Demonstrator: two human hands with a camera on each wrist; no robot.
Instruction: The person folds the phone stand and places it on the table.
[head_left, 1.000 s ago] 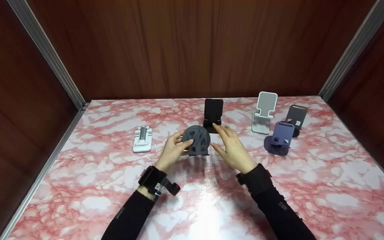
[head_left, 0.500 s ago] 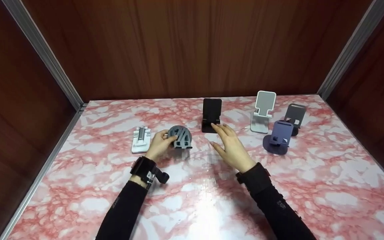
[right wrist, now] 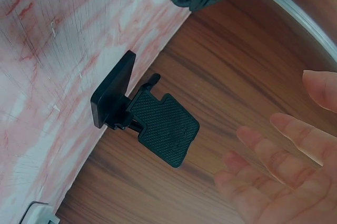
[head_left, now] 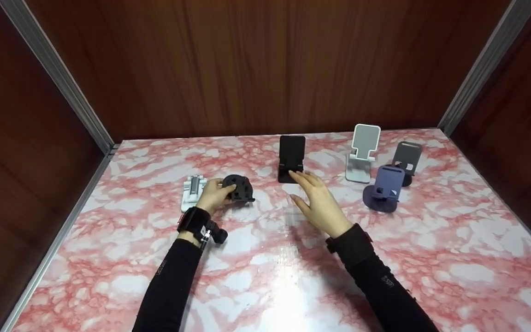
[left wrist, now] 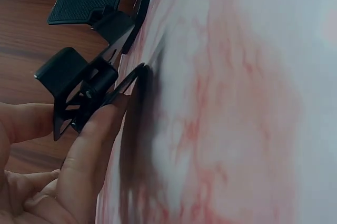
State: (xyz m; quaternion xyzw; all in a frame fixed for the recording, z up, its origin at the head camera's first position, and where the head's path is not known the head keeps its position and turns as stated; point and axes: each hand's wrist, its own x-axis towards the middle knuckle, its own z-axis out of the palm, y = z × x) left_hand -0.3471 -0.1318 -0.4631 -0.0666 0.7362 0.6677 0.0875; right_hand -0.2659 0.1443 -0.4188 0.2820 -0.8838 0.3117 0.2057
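Fingers of the left hand (head_left: 213, 197), beside the folded white stand (head_left: 193, 186), pinch the dark round stand (head_left: 239, 187) by its left side. It lies rightward of the fingertips, low over the tabletop (head_left: 251, 244); whether it touches, I cannot tell. Farther right, the black stand (head_left: 292, 151) has its long axis upright, just beyond the right hand (head_left: 321, 205), the nearer hand to it, whose loosely spread fingers hold nothing.

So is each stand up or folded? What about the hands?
Round dark stand: held, folding hard to tell
Low white stand: folded down
Black stand: up
Tall white stand: up
Grey stand: up
Purple stand: up
Left hand: gripping the round dark stand
Right hand: holding nothing
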